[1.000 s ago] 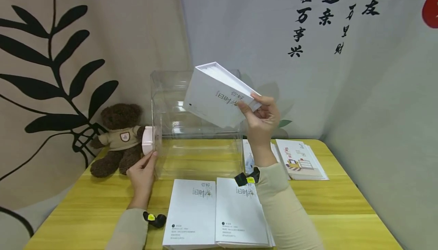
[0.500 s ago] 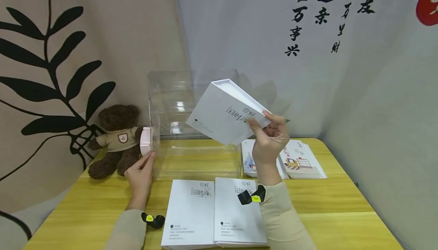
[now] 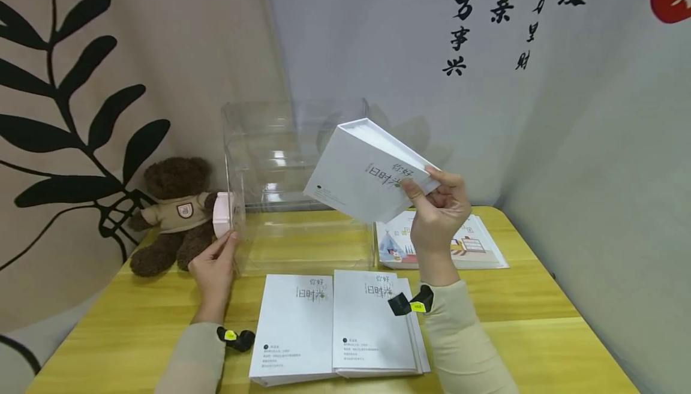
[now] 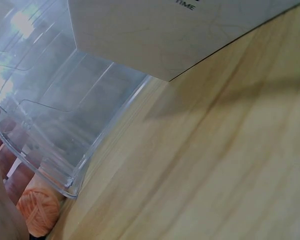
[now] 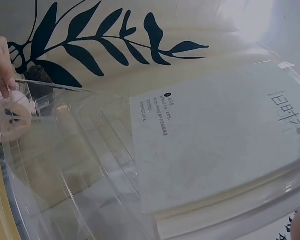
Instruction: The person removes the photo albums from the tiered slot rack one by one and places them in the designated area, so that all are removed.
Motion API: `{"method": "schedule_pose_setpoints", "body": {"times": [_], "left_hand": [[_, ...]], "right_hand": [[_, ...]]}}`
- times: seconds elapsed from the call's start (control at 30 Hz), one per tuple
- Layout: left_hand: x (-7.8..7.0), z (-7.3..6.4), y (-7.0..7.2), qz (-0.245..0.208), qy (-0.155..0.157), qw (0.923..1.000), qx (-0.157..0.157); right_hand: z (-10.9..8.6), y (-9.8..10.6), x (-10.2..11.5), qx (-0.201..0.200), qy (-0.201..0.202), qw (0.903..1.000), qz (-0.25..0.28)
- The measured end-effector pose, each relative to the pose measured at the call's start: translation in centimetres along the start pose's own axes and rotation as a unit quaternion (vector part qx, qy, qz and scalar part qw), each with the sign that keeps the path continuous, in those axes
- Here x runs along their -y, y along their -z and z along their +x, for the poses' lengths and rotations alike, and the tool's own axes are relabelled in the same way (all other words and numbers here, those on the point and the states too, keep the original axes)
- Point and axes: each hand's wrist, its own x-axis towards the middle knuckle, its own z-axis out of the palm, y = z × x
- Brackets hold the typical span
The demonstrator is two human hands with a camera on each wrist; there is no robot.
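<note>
My right hand pinches one end of a white photo album, thumb on the printed cover. The album is tilted in the air, partly in front of a clear plastic box that stands on the table. My left hand grips the box's left side edge; in the left wrist view its fingers show through the clear wall. The box's open side and stepped inner ridges appear in the right wrist view, beside the held album. Two side-by-side stacks of matching white albums lie near the front.
A brown teddy bear sits left of the box, next to a pale pink object. Illustrated white albums lie at the back right, partly behind my right hand. An orange yarn ball shows in the left wrist view.
My right hand has drawn the album down and to the right, away from the front of the box. My left hand keeps its grip on the box edge. The head view has shifted slightly.
</note>
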Motion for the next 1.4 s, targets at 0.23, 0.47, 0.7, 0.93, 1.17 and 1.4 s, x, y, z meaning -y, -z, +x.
{"method": "schedule_pose_setpoints", "body": {"times": [0.23, 0.47, 0.7, 0.93, 1.17, 1.4], "left_hand": [[-0.2, -0.1, -0.1, 0.005, 0.003, 1.0, 0.006], [0.1, -0.2, 0.2, 0.01, 0.002, 0.9999, 0.007], [0.4, -0.2, 0.3, 0.016, 0.001, 0.9999, -0.003], [0.1, 0.0, 0.2, -0.003, -0.004, 1.0, 0.005], [0.3, -0.1, 0.1, 0.013, -0.001, 0.9999, -0.001], [0.1, 0.0, 0.1, 0.005, -0.001, 1.0, 0.0]], "right_hand": [[0.8, 1.5, 1.0, -0.002, -0.011, 0.9999, -0.006], [1.2, 3.4, 1.6, -0.005, -0.052, 0.9986, 0.0], [1.4, 6.2, 2.3, 0.006, -0.126, 0.992, 0.004], [1.8, 9.4, 3.3, 0.01, -0.203, 0.9779, -0.049], [1.5, 12.4, 4.5, -0.013, -0.316, 0.9402, -0.127], [1.3, 16.2, 5.9, -0.026, -0.416, 0.8946, -0.16]]}}
